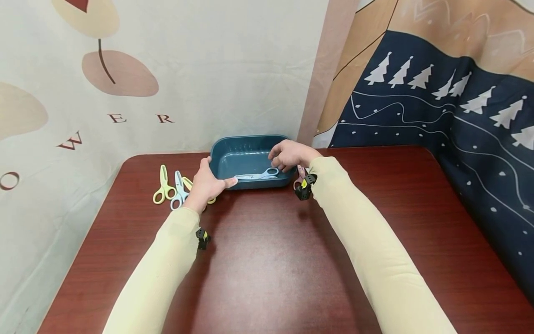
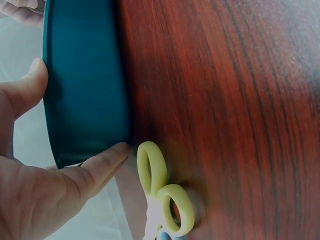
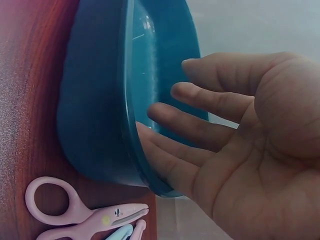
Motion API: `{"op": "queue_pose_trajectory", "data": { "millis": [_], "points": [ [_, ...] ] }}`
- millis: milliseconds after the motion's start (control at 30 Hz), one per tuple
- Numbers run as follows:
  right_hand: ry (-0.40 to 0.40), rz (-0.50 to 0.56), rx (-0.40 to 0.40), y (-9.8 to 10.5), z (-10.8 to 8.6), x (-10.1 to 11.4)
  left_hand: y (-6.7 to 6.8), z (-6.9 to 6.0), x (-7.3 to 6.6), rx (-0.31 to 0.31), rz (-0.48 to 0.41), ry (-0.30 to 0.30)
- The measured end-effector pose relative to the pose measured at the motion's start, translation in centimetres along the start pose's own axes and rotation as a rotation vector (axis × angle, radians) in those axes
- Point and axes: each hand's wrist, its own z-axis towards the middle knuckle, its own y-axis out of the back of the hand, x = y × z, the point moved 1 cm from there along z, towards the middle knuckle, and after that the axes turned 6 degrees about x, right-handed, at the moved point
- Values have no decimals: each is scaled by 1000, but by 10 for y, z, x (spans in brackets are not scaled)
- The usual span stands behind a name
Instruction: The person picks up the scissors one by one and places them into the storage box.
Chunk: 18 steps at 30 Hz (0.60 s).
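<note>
Head view: blue scissors (image 1: 255, 176) lie inside the teal basin (image 1: 263, 184), beside its front wall; the long axis runs left to right, nearly parallel to that wall, with blades pointing left and finger loops right; progress is judged early: one visible pair is inside; a yellow pair (image 1: 164, 186), a second blue pair (image 1: 180, 188) and a partly hidden second yellow pair (image 1: 187, 183) lie outside at left, and a pink pair (image 1: 301, 172) at right, all on the table (image 1: 258, 260); the left hand (image 1: 204, 185) braces the basin's front left corner; the right hand (image 1: 289, 155) is over its right end

Left wrist view: the left thumb touches the rim and a straight finger rests along the corner; this is bracing contact, not a clench; yellow loops lie just beside the basin

Right wrist view: the right fingers are spread and relaxed, grasping nothing; beside the pink pair lie a light-blue tip (image 3: 121, 233) and another pink tip (image 3: 137, 230)
</note>
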Motion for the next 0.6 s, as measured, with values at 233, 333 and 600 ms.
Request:
{"op": "queue_pose_trajectory", "data": {
  "millis": [233,333,600],
  "points": [
    [31,25,-9,4,-5,-3,1,1,-1,3,-3,2],
    [44,38,-12,5,-8,-4,1,1,-1,3,-4,0],
    [118,48,-55,7,-19,-8,1,0,-1,5,-6,5]
  ]
}}
